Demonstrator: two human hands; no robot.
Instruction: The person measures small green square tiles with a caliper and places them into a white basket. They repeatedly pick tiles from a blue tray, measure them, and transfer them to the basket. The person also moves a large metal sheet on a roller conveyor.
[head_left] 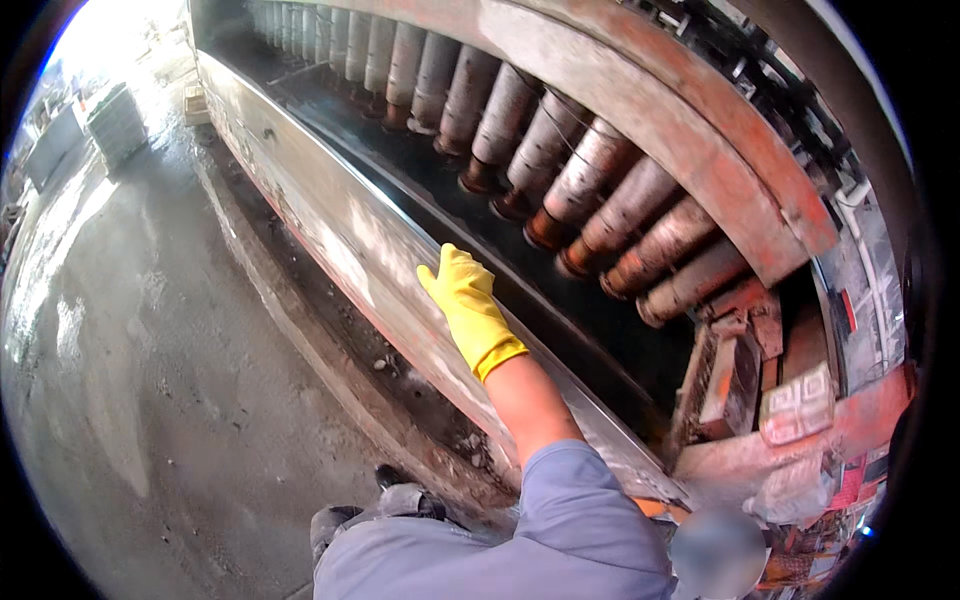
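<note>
My right hand [464, 303], in a yellow rubber glove, rests at the top edge of a long metal side wall [335, 215]. Its fingers bend over the rim and the thumb lies toward the near, outer face, so the hand looks closed on that rim. The fingertips are partly hidden. Inside the wall runs a dark trough, and a row of worn metal cylinders [590, 175] slants down into it. Rust-brown rings show at their lower ends. My left hand is out of view.
A curved, rust-red beam [650, 75] overhangs the cylinders. At the right end sit metal blocks [732, 385] and a wrapped package [797, 403]. A raised curb [290, 320] follows the wall's foot beside wet grey floor [150, 350]. Stacked greenish blocks [117, 130] stand far left.
</note>
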